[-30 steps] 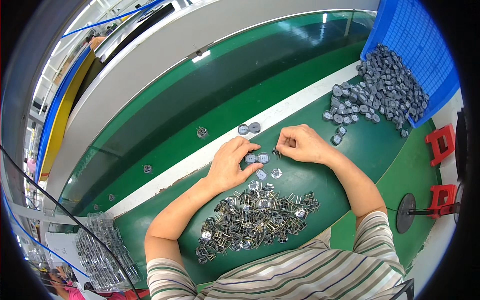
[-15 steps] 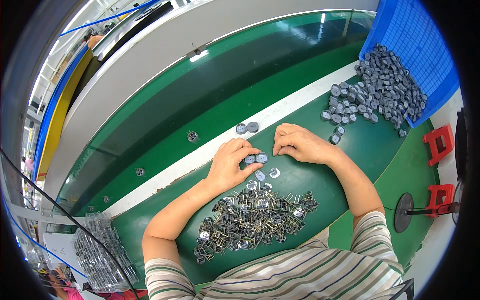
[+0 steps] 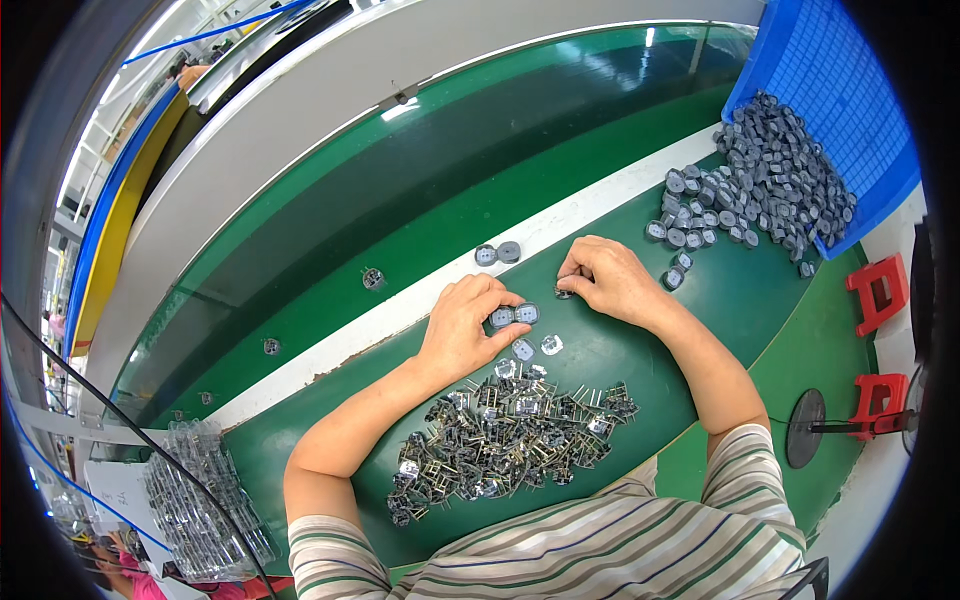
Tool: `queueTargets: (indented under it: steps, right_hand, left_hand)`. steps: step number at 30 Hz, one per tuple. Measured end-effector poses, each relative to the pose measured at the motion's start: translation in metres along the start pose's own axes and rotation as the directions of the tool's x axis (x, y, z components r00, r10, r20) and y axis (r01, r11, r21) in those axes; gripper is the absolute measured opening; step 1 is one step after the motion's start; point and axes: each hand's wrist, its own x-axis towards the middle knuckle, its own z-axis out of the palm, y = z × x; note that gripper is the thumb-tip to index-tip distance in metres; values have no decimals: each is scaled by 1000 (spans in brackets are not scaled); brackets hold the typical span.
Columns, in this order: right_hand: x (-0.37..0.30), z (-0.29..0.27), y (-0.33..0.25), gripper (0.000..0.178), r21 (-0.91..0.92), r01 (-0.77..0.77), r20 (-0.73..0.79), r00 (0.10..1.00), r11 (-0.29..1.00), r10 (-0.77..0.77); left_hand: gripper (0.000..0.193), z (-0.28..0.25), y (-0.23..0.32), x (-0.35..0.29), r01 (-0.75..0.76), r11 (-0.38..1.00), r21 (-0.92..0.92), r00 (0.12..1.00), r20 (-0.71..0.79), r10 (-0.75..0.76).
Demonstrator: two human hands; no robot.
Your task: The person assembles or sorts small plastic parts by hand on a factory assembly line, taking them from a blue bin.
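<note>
My left hand (image 3: 462, 322) pinches a pair of grey round plastic caps (image 3: 526, 313) side by side between thumb and fingers. To its right, my right hand (image 3: 612, 280) has its fingertips closed on a small dark part (image 3: 564, 293) that is mostly covered by the fingers. Just below the left hand lie a loose grey cap (image 3: 523, 349) and a shiny clear-faced piece (image 3: 551, 345). Closer to my body spreads a heap of small electronic parts with metal pins (image 3: 515, 435). Two more grey caps (image 3: 508, 252) rest on the white rail beyond my hands.
At the far right, a large pile of grey caps (image 3: 780, 170) spills from a tipped blue crate (image 3: 825, 70). Beyond the white rail (image 3: 620, 190) runs a green conveyor belt (image 3: 450, 220) carrying several pinned parts (image 3: 373, 279). Clear plastic trays (image 3: 205, 500) are stacked at the left.
My right hand has shifted slightly right, and a small dark part now shows at its fingertips. The left hand stays put with its caps. Parts on the belt have moved left.
</note>
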Motion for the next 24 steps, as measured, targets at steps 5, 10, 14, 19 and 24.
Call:
queueTargets:
  steps: [5,10,14,19,24]
  right_hand:
    - [-1,23,-22,10,285,72,0,997,956,-75]
    - [-3,25,-19,12,-32,245,-56,968,969,-246]
    - [-3,30,-26,13,-206,344,-107,922,916,-371]
    - [-2,30,-22,13,47,240,-79,969,970,-236]
    - [-2,31,-20,16,84,211,-47,977,974,-207]
  left_hand:
    - [36,5,2,1,26,1000,10,1000,-4,-26]
    - [37,6,3,3,15,1000,4,1000,-7,-15]
    - [36,7,3,2,-2,1000,-11,999,-45,2]
    - [34,9,2,3,2,999,-50,999,-50,-5]
    - [35,9,1,1,-12,1000,-26,998,-54,10]
